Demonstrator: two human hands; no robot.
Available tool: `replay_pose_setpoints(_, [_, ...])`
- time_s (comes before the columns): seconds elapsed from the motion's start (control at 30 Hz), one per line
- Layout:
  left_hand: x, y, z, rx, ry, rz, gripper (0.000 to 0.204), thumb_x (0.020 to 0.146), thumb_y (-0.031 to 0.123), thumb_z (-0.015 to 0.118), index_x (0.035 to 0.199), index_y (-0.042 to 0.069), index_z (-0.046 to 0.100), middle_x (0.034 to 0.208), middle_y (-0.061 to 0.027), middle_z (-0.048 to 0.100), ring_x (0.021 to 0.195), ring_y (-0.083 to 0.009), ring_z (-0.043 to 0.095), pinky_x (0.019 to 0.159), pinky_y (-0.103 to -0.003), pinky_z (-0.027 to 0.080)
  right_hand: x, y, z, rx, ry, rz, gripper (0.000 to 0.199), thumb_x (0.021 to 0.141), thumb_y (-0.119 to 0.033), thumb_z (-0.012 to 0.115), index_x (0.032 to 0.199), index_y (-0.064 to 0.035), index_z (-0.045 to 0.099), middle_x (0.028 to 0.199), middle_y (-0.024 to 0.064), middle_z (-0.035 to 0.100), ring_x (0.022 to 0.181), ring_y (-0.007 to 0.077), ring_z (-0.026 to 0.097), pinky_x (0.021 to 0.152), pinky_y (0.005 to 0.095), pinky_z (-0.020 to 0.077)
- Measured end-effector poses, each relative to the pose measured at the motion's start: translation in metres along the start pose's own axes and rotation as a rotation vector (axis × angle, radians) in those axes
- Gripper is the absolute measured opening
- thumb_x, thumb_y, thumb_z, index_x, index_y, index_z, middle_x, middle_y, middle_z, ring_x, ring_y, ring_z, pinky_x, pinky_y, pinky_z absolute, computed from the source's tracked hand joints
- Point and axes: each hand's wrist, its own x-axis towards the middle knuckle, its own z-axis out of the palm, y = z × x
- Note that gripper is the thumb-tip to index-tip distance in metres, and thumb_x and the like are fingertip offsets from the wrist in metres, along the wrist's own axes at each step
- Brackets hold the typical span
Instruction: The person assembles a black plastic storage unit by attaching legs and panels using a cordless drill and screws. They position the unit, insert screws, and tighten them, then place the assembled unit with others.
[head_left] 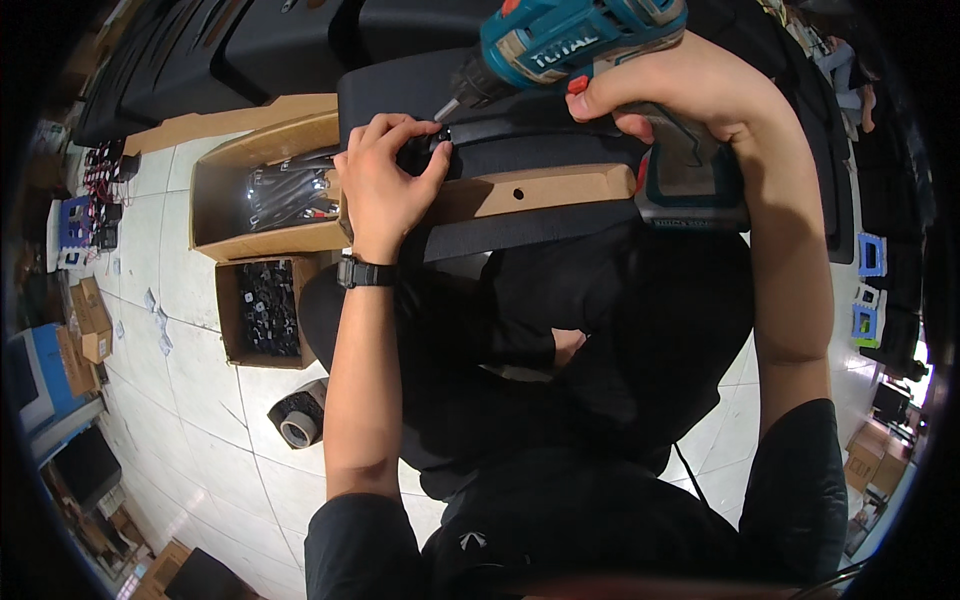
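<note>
Teal and lettered, the drill [545, 45] is clasped by the right hand [690, 85]; the left hand [388, 180] seemingly pinches a black part [444, 133].

The power drill [565, 48] and boxes of parts [270, 246] suggest a workshop.

drill [545, 48]: teal and black, red accents | curved panel [395, 92]: plain black | strip [560, 190]: light tan | large box [275, 244]: brown | small box [225, 325]: brown | small parts [268, 305]: black | roll [297, 430]: grey-tan | floor tiles [190, 420]: off-white, thin dark grid lines | wristwatch [378, 275]: black | shirt [600, 525]: black, pale chest mark | trousers [680, 330]: black | far-right plastic item [872, 255]: blue, white
</note>
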Motion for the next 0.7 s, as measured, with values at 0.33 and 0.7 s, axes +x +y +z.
replay_pose_setpoints(0.33, [-0.002,-0.003,-0.001,-0.028,0.011,0.010,0.022,0.085,0.033,0.085,0.101,0.019,0.085,0.109,0.0053,0.074,0.110,-0.0212,0.065,0.096,-0.040,0.039,0.006,-0.013,-0.005,-0.054,-0.214,0.029,0.026,0.084,-0.013,0.083,0.104,0.0023,0.077,0.081,0.0054,0.073,0.064,0.0093,0.065,0.060,0.0248,0.0500])
replay_pose_setpoints(0.7, [-0.005,-0.006,0.001,-0.039,0.043,0.080,0.018,0.090,0.027,0.085,0.103,0.016,0.086,0.107,0.0045,0.077,0.104,-0.0219,0.068,0.092,-0.037,0.045,0.014,-0.039,-0.009,0.084,-0.364,0.161,0.009,0.091,-0.005,0.079,0.094,-0.0019,0.071,0.074,0.0037,0.067,0.060,0.0110,0.059,0.054,0.0284,0.0488])
